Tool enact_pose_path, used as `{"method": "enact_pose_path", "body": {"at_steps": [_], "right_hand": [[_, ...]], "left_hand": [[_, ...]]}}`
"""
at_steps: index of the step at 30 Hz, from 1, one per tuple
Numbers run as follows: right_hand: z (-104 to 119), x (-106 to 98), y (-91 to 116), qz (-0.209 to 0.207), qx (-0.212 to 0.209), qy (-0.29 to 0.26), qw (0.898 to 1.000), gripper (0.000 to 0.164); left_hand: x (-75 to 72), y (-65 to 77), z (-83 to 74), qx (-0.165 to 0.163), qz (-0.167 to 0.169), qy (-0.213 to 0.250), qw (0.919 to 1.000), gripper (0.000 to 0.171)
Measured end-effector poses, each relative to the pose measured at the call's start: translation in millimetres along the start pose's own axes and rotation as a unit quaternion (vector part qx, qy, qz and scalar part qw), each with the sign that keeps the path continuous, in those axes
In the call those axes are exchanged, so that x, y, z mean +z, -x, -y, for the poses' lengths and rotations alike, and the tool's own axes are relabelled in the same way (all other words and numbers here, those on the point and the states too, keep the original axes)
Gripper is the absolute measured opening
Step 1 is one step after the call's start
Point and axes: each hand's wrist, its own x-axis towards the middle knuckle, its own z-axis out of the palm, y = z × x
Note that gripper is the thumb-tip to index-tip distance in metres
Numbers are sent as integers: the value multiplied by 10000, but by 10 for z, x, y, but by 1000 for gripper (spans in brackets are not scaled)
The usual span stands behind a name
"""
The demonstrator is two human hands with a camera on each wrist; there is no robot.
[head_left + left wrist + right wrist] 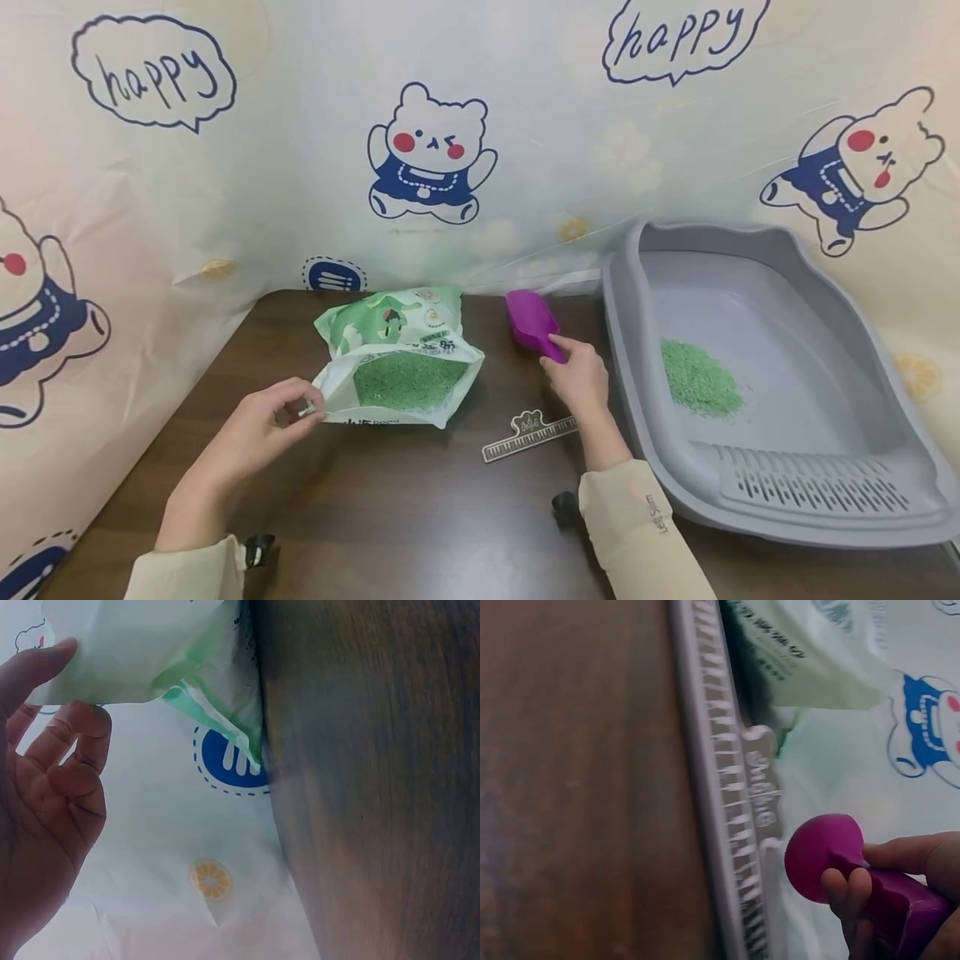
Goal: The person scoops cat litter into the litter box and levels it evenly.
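A green and white bag [401, 325] lies on the table with its mouth open toward me, green granules [408, 379] showing inside. My left hand [258, 421] pinches the left corner of the bag's mouth between thumb and fingers; the left wrist view shows the bag's edge [124, 675] under the thumb. To the right of the bag, my right hand [581, 375] grips the handle of a purple scoop [531, 318]. The scoop's bowl points away from me toward the back edge. In the right wrist view, fingers wrap the purple handle [825, 855].
A large grey litter box [795, 333] stands at the right, a small heap of green granules [701, 379] on its floor. Close below my right hand lies a flat ruler-like bag clip [528, 437]. A printed cloth [525, 167] hangs behind the brown table [420, 500].
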Motion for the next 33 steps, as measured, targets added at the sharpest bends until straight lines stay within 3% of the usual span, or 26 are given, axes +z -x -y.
{"method": "enact_pose_path", "body": {"at_steps": [7,13,23,29,33], "right_hand": [[-79,90,-40,-274,-32,415,9988,45],[-81,84,-41,-207,-111,682,9974,49],[-105,-3,2,81,-144,1119,9936,52],[-22,-67,14,-106,-476,1023,9936,49],[95,-75,17,145,-1015,504,9934,47]], "left_hand": [[-53,15,-2,-444,174,-190,9987,24],[-78,4,5,-712,232,-162,9971,20],[-58,12,30,-761,236,-52,9968,20],[-55,17,38,-760,247,-53,9968,20],[-65,10,50,-747,242,-47,9969,20]]}}
